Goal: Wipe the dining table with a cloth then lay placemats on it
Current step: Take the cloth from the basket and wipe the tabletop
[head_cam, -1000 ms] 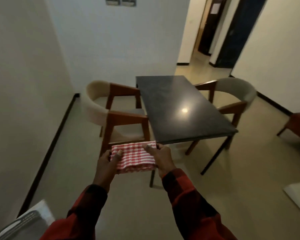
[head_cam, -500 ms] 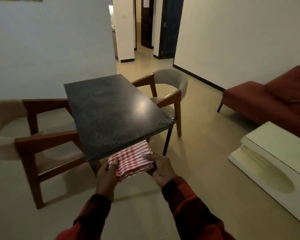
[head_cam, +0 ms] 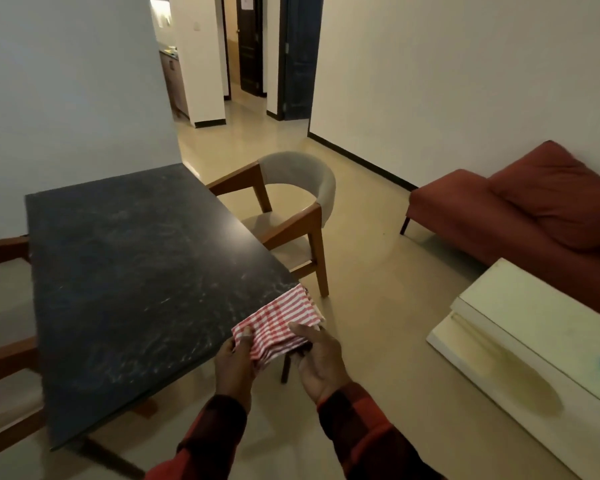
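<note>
Head view shows left hand point(head_cam: 234, 362) and right hand point(head_cam: 321, 358) each pinching the folded red-striped cloth point(head_cam: 279, 322) by the dining table point(head_cam: 136, 271) corner, apparently readying it for wiping.

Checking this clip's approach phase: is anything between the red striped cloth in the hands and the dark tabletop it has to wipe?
Nothing visible. Both the left hand and right hand hold the folded cloth at the dining table's near right corner, and the tabletop in view is bare. The chair stands off to the table's right side.
</note>
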